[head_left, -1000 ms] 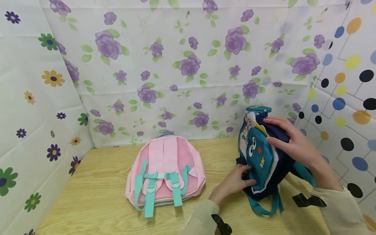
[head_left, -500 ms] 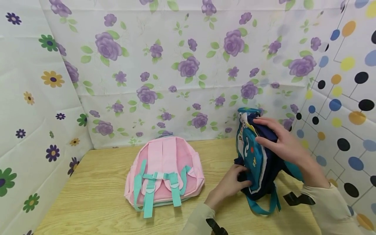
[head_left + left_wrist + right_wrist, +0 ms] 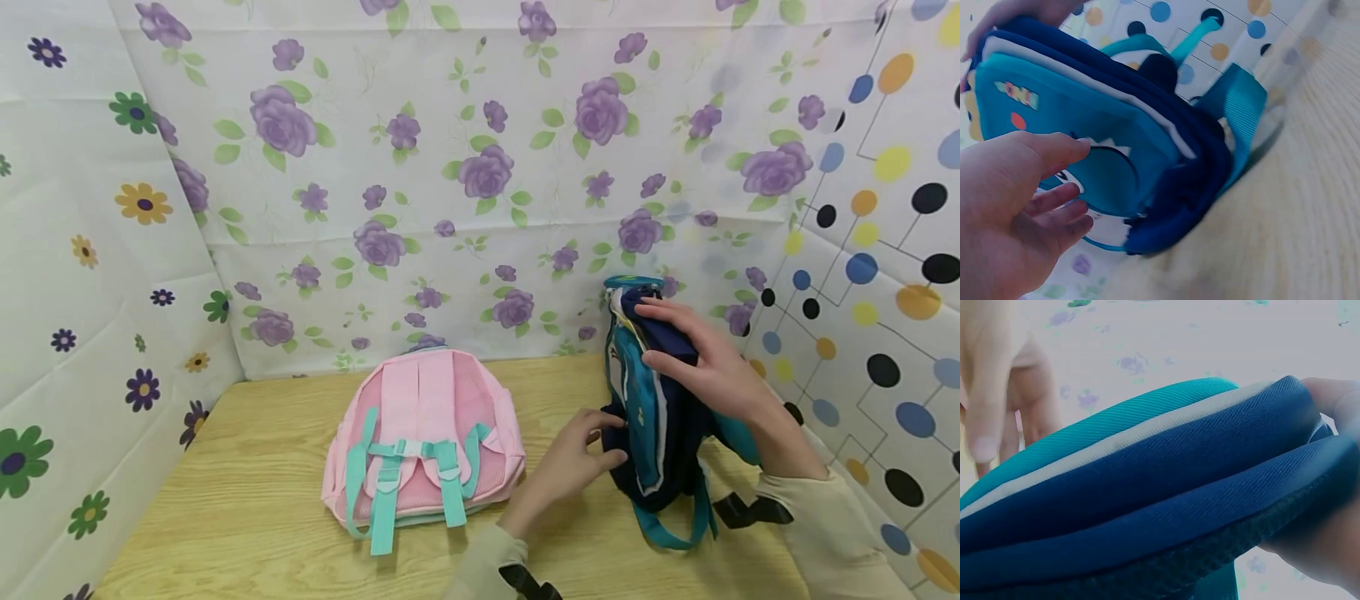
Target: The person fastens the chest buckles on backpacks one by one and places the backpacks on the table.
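A child's backpack (image 3: 642, 421), navy with a teal cartoon-face front pocket and pale trim, stands on the right of the table, its front turned to the left. My right hand (image 3: 708, 362) holds it along the upper right side; in the right wrist view, fingers (image 3: 1332, 390) wrap over the navy edge. The left hand (image 3: 573, 454) is beside the pocket side, fingers loosely bent and holding nothing. In the left wrist view, that hand (image 3: 1029, 187) is in front of the cartoon face (image 3: 1079, 137). Whether its fingertips touch the fabric I cannot tell.
A pink backpack (image 3: 416, 392) with mint straps lies straps up on the wooden table (image 3: 247, 483), left of centre. Flower-print cloth (image 3: 450, 200) hangs behind, and dotted cloth (image 3: 892, 367) on the right. A teal strap (image 3: 667, 537) trails below the navy backpack.
The navy backpack has turned so its cartoon front faces more to the left, and it has shifted slightly left with my right hand. My left hand has drawn back from the pocket's lower edge.
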### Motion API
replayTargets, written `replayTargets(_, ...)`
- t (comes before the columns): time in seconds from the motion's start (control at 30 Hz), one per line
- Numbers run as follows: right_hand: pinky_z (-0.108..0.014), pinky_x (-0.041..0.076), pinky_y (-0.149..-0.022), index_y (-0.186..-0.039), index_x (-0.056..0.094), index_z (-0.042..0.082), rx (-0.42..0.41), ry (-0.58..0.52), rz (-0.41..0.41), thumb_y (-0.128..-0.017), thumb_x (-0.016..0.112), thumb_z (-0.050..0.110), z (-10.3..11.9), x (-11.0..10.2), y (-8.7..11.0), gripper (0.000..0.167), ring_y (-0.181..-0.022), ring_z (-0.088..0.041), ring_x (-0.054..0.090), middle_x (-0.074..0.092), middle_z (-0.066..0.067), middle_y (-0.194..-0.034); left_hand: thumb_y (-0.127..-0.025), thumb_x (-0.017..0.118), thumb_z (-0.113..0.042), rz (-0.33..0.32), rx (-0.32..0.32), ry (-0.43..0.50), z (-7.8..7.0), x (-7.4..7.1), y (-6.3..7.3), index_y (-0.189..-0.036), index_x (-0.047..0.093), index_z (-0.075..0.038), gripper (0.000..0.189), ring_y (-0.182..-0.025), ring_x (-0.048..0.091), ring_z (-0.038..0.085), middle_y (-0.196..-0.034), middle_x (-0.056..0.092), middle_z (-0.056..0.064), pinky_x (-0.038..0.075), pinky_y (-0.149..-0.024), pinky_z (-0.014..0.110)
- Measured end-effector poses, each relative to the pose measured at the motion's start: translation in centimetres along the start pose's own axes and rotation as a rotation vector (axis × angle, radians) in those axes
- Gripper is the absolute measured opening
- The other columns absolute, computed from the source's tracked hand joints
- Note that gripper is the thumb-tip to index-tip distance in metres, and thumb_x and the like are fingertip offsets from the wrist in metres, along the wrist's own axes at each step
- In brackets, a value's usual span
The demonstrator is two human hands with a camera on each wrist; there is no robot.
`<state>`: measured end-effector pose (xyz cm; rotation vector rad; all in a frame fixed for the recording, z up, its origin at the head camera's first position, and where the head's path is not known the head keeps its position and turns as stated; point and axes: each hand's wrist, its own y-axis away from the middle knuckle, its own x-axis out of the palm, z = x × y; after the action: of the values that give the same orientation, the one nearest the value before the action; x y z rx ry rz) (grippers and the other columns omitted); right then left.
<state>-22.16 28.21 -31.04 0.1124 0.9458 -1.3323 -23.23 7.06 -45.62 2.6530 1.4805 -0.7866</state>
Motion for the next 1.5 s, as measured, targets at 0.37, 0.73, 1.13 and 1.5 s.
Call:
replayTargets(0.37, -0.051, 0.031, -0.114, -0.15, 0.043, 0.021, -0.033, -0.07, 0.022, -0.1, 0.058, 0.012, 0.2, 1.2, -0.4, 0.053, -0.15, -0.032, 0.024, 0.03, -0.001, -0.162, -0.095, 0.068, -0.022, -0.087, 0.122, 0.021, -3.2, -2.9, 1.4, -0.133, 0.059, -0.017, 0.04, -0.125, 0.055, 0.016, -0.132, 0.056, 0.0, 0.046, -0.107, 0.03)
replayTargets(0.73, -0.028, 0.024, -0.118, -0.149, 0.044, 0.018, -0.093, -0.172, -0.005, -0.101, 0.053, 0.007, 0.7, 3.2, -0.7, 0.051, -0.152, -0.019, 0.02, 0.032, -0.001, -0.161, -0.096, 0.068, -0.022, -0.17, 0.213, 0.068, -5.4, -5.3, 2.4, -0.132, 0.058, -0.02, 0.038, -0.126, 0.055, 0.011, -0.133, 0.056, 0.001, 0.046, -0.106, 0.03)
replayTargets(1.13, -0.014, 0.03, -0.11, -0.143, 0.052, 0.018, -0.102, -0.244, -0.098, -0.098, 0.06, 0.008, 1.8, 6.0, -1.4, 0.047, -0.144, -0.017, 0.034, 0.044, 0.0, -0.152, -0.095, 0.068, -0.016, -0.214, 0.17, 0.21, -6.1, -7.3, 3.2, -0.139, 0.054, -0.019, 0.046, -0.132, 0.051, 0.02, -0.141, 0.053, 0.005, 0.042, -0.111, 0.039)
replayTargets(1.5, -0.014, 0.038, -0.106, -0.141, 0.054, 0.012, -0.161, -0.354, -0.106, -0.098, 0.059, 0.003, 2.9, 8.4, -1.6, 0.044, -0.133, -0.009, 0.045, 0.047, -0.007, -0.145, -0.097, 0.065, -0.024, -0.231, 0.153, 0.231, -5.6, -9.2, 3.7, -0.148, 0.042, -0.025, 0.056, -0.133, 0.051, 0.021, -0.149, 0.046, 0.002, 0.043, -0.111, 0.041)
